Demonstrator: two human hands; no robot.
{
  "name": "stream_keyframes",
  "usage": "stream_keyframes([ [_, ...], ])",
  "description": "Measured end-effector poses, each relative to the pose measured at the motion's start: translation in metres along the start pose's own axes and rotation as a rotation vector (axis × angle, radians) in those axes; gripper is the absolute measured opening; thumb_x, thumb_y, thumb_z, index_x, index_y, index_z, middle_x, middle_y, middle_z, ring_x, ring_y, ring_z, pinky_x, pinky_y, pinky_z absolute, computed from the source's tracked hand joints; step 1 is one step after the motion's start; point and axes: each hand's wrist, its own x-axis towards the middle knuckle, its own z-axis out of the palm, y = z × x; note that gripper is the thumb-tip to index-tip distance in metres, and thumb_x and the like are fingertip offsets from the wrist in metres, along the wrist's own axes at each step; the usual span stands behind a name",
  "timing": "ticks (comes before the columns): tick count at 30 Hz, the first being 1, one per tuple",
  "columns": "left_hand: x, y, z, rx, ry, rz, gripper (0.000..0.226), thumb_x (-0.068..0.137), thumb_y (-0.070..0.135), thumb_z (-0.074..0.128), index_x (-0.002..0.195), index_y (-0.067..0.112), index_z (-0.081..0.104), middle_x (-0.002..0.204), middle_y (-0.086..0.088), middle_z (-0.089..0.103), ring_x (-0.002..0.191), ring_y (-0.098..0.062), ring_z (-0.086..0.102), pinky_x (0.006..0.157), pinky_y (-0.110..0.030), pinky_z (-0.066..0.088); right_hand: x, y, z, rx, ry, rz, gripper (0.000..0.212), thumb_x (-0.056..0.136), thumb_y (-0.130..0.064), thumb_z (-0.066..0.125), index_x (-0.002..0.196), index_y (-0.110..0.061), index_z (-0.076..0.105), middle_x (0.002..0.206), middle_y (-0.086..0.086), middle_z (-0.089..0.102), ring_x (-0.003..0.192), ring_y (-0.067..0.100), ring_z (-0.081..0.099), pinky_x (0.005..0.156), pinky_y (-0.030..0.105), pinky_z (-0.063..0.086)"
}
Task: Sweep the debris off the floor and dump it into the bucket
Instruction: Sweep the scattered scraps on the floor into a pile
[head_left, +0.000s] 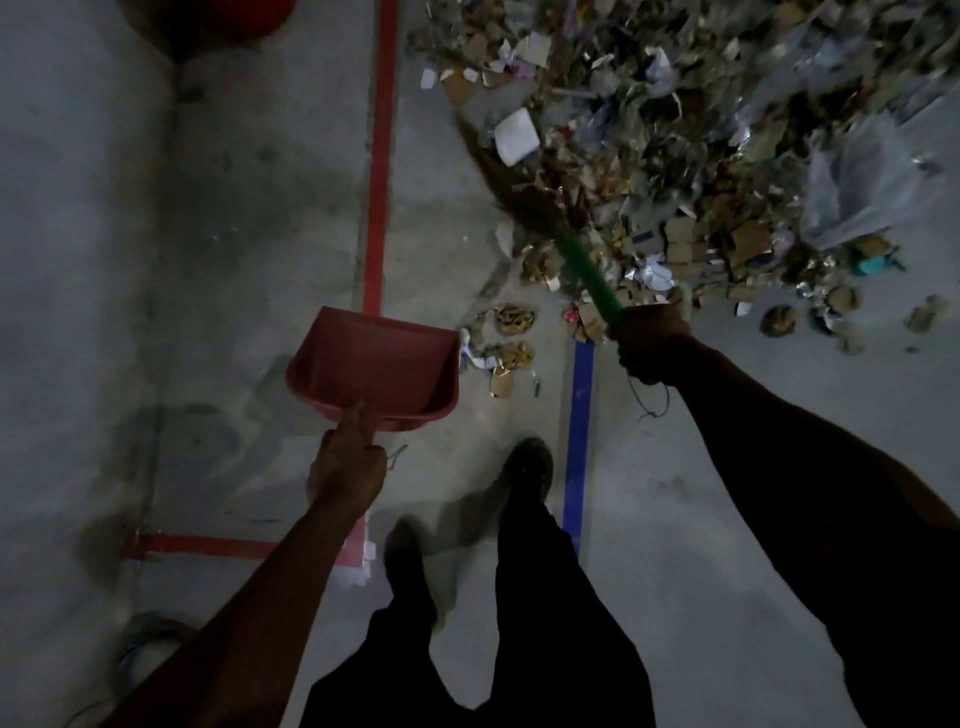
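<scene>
A big heap of debris (691, 156), made of cardboard scraps, paper and plastic, covers the floor at the upper right. My right hand (652, 343) grips the green handle of a broom (589, 270); its brown bristles (519, 182) lie against the heap's left edge. My left hand (348, 462) holds the handle of a red dustpan (374, 364), kept just above the floor with its mouth facing away from me and nothing visible inside. A red bucket (218, 21) shows partly at the top left edge.
Loose scraps (511, 338) lie between the dustpan and the heap. A red tape line (382, 156) and a blue tape line (579, 426) run along the grey concrete floor. My feet (527, 467) stand at the bottom centre. White paper bits (358, 566) lie under my left forearm.
</scene>
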Motion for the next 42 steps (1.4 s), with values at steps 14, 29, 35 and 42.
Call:
stream_keyframes([
  [14,-0.017,0.020,-0.011,-0.037,0.052,-0.014,0.072,0.086,0.014,0.050,0.149,0.038,0.024,0.139,-0.011,0.047,0.118,-0.036,0.052,0.096,-0.044,0.041,-0.071,0.004,0.008,0.408,0.041,-0.134,0.055,0.086,-0.014,0.071,0.138,-0.019,0.052,0.075,0.010,0.068,0.042,0.012,0.059,0.041,0.025,0.048],
  [29,0.020,-0.061,-0.107,-0.046,0.085,-0.122,0.053,0.095,0.022,0.046,0.146,0.019,0.033,0.134,-0.016,0.044,0.117,-0.037,0.050,0.098,-0.042,0.042,-0.180,-0.016,0.160,-0.473,-0.020,-0.498,0.057,0.086,-0.025,0.069,0.140,-0.022,0.049,0.091,0.002,0.065,0.059,0.004,0.056,0.046,0.004,0.036],
  [35,0.114,-0.113,-0.159,-0.044,0.066,-0.199,0.037,0.094,0.017,0.050,0.130,0.008,0.044,0.126,-0.015,0.051,0.115,-0.034,0.052,0.094,-0.038,0.038,-0.182,-0.058,0.276,-0.675,-0.044,-0.614,0.056,0.082,-0.013,0.058,0.136,-0.022,0.052,0.097,0.012,0.070,0.086,0.033,0.065,0.063,0.026,0.039],
  [42,0.214,-0.163,-0.214,0.073,-0.004,-0.128,0.048,0.092,0.017,0.052,0.139,0.016,0.044,0.134,-0.014,0.048,0.116,-0.034,0.052,0.090,-0.037,0.040,-0.153,-0.118,0.388,-0.797,-0.194,-0.572,0.069,0.076,-0.011,0.053,0.142,-0.030,0.045,0.099,0.012,0.068,0.080,0.035,0.067,0.060,0.032,0.050],
])
